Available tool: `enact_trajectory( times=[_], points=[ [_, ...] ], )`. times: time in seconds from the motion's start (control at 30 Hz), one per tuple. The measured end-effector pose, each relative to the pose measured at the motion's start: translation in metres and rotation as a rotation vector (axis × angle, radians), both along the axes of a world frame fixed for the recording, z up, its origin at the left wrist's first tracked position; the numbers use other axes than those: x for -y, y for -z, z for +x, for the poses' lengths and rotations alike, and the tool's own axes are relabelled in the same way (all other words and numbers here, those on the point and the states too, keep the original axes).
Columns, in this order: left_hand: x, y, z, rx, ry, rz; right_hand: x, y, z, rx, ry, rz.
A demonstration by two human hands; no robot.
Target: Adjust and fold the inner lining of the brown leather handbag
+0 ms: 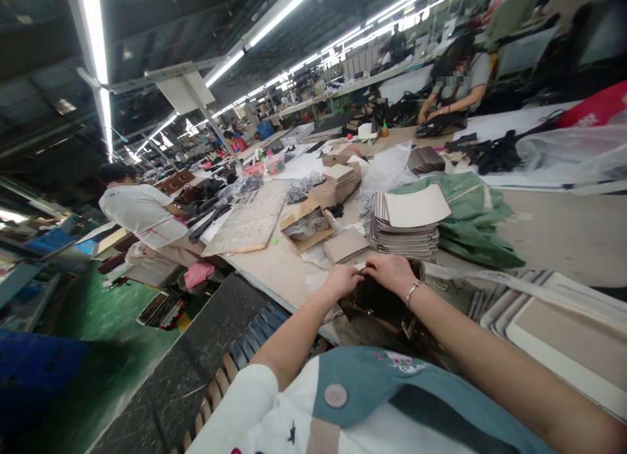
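Observation:
My left hand (343,281) and my right hand (392,272) meet over a dark brown bag-like piece (377,307) at the near edge of the long worktable (274,264). Both hands have their fingers curled down onto its top edge, gripping it. A metal bracelet sits on my right wrist. The lower part of the dark piece is hidden behind my arms and my teal and white top.
A stack of flat grey-beige panels (409,228) stands just beyond my hands, beside green fabric (473,219). An open cardboard box (307,227) and small boxes lie to the left. Pale boards (563,330) lie at right. A person in white (147,215) works at left, another (455,81) sits far back.

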State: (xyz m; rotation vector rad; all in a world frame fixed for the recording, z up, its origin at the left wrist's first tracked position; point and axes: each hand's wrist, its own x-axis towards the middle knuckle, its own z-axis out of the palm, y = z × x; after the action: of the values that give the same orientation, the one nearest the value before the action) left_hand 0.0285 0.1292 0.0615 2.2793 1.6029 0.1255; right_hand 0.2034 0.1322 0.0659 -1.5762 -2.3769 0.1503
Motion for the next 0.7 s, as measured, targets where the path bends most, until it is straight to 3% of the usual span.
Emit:
enact_trajectory(
  times=[0.13, 0.3, 0.7],
  points=[
    [-0.002, 0.010, 0.007, 0.024, -0.038, 0.052, -0.002, -0.004, 0.018, 0.022, -0.016, -0.009],
    [0.001, 0.006, 0.004, -0.002, -0.038, 0.073, -0.008, -0.008, 0.037, 0.094, 0.027, -0.008],
    [0.000, 0.004, 0.004, -0.074, -0.025, 0.070, -0.018, -0.006, 0.029, 0.071, 0.154, -0.027]
  ],
)
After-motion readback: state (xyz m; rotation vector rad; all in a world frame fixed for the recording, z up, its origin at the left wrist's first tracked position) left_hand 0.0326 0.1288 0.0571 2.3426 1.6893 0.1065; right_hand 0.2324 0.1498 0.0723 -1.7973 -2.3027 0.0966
